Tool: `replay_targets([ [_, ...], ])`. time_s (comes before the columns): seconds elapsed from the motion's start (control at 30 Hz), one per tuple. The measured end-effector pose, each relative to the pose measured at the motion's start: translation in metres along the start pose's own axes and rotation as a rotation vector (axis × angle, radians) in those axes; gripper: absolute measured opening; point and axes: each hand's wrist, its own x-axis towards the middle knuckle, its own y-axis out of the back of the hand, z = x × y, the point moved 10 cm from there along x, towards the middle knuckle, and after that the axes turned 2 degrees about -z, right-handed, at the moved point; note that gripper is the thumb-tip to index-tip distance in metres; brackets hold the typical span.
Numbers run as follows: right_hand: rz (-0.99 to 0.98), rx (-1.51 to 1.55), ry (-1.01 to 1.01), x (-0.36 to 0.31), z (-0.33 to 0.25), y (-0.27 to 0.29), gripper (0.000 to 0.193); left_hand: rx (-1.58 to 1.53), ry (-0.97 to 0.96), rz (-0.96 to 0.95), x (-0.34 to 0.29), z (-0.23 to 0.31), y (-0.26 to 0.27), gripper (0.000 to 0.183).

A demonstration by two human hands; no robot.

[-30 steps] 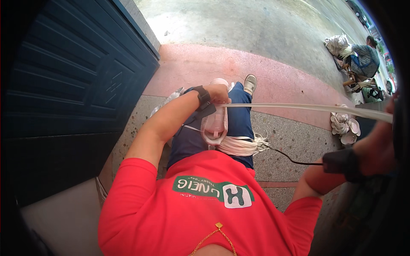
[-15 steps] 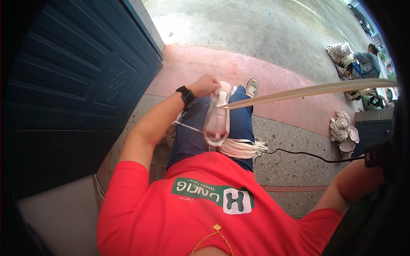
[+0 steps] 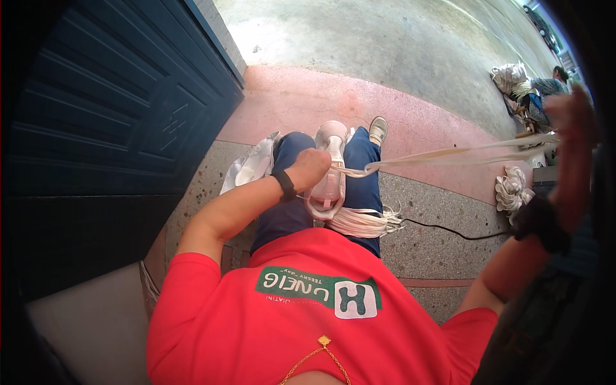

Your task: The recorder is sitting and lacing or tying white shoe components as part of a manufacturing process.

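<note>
A pale pink sneaker (image 3: 328, 183) lies across my thighs, toe pointing away from me. My left hand (image 3: 309, 169) is closed over its lacing area, pinching a white shoelace (image 3: 410, 160) where it leaves the shoe. From there the lace runs in two strands far to the right, toward my raised right hand (image 3: 571, 144). Motion blurs that hand at the picture's dark rim, so its fingers and grip cannot be made out. A bundle of white laces (image 3: 362, 223) rests on my right thigh beside the heel.
White shoe parts (image 3: 252, 165) lie left of my knee. More pale shoe pieces (image 3: 512, 189) are piled on the floor at right, near a black cable (image 3: 455, 236). A dark blue door (image 3: 128, 115) stands on the left. Another person (image 3: 550, 86) sits at the far right beside sacks.
My left hand has come from the toe back to the middle of the shoe. My right hand has swung up into view, and the taut lace now sags and blurs.
</note>
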Motion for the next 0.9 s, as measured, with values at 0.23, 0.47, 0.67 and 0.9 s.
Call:
replay_targets([
  [0.23, -0.398, 0.378, -0.671, -0.131, 0.176, -0.259, 0.015, -0.112, -0.014, 0.117, 0.018, -0.001, 0.019, 0.013],
  [0.47, -0.453, 0.51, -0.786, -0.2, 0.226, -0.408, 0.024, -1.273, 0.429, -0.451, 0.014, -0.046, -0.043, 0.006],
  [0.67, -0.648, 0.281, -0.542, -0.231, 0.212, -0.448, 0.019, -1.329, 0.433, -0.568, 0.005, -0.043, -0.051, 0.007],
  [0.9, -0.73, 0.156, -0.211, -0.218, 0.132, -0.417, 0.013, -1.251, 0.405, -0.345, 0.009, -0.051, -0.046, 0.014],
])
